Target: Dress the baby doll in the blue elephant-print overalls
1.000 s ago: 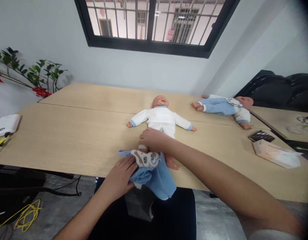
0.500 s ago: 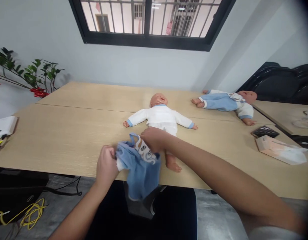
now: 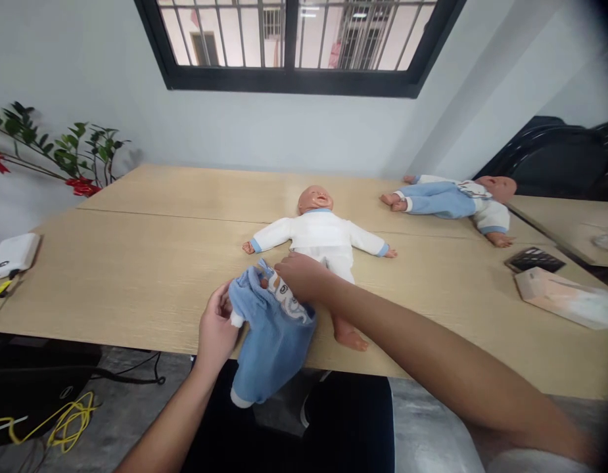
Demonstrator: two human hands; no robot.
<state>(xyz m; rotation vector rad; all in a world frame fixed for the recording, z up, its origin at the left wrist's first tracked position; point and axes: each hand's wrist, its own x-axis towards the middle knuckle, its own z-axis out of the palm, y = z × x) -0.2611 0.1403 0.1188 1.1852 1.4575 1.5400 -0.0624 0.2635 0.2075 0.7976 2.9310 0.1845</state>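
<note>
Overalls (image 3: 277,345) hang over the worktop (image 3: 136,282) edge, left hand (image 3: 219,325) clamped on them; right hand's (image 3: 301,276) hold is unclear. The doll (image 3: 321,233) wears white; dressing seems barely begun, one foot (image 3: 351,339) outside.

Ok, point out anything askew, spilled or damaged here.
The thin yellow cable lies tangled on the grey floor at lower left, which looks untidy. The blue cloth trousers hang past the edge of the light wooden table, but the left hand and right hand are at them. No spill or damage shows.
</note>
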